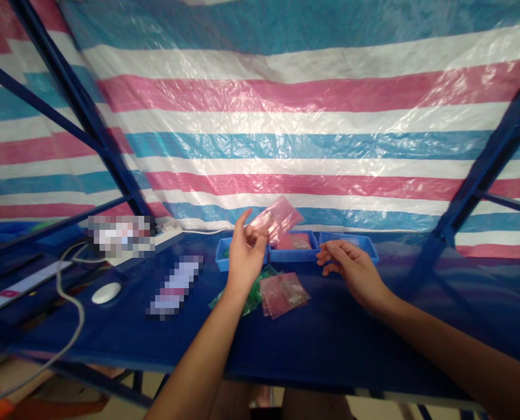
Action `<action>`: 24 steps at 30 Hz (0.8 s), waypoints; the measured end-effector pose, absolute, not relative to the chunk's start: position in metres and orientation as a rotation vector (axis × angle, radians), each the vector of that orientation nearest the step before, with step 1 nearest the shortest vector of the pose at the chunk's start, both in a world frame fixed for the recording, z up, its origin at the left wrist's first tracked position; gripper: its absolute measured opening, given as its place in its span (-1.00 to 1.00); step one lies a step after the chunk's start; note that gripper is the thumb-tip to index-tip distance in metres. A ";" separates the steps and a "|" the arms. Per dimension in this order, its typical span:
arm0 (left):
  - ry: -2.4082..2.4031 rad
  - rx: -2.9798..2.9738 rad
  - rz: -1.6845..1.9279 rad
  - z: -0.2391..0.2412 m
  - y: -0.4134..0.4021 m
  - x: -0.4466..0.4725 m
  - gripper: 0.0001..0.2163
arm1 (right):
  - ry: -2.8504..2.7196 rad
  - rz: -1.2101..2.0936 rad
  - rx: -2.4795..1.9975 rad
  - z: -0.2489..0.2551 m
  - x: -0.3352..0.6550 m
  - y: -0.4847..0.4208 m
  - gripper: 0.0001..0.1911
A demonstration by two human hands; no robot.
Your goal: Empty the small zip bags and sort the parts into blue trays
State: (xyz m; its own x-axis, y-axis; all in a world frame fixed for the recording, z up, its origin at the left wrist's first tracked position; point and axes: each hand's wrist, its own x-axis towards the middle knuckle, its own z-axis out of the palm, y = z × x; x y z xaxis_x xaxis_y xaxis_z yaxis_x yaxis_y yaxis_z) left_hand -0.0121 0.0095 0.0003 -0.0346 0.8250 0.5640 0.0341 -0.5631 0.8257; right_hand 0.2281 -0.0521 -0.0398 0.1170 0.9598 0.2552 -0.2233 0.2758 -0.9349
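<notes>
A small pink plastic bag [277, 219] is held up in the air above the blue trays [295, 252], pinched at its lower corner between the thumb and fingertips of the left hand [244, 254]. As I judge it, the step in hand is a single bag lifted clear for handling; anything done with it from here calls for a second grip on its free edge, since the film is thin and limp. The left forearm rises steeply from the table edge, wrist straight. The right hand [351, 265] holds nothing, its fingers loosely curled and pointing left, low by the right-hand tray (whether it touches the rim, I cannot tell). Below the raised bag lie more pink bags [286, 294] overlapping green bags [253, 297] on the blue table cloth [330, 338]. Further left sits a white mouse [106, 293]
</notes>
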 end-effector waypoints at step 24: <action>0.820 2.658 1.023 -0.014 0.057 -0.004 -0.52 | -1.246 1.014 -0.917 -0.037 0.227 -0.055 -0.60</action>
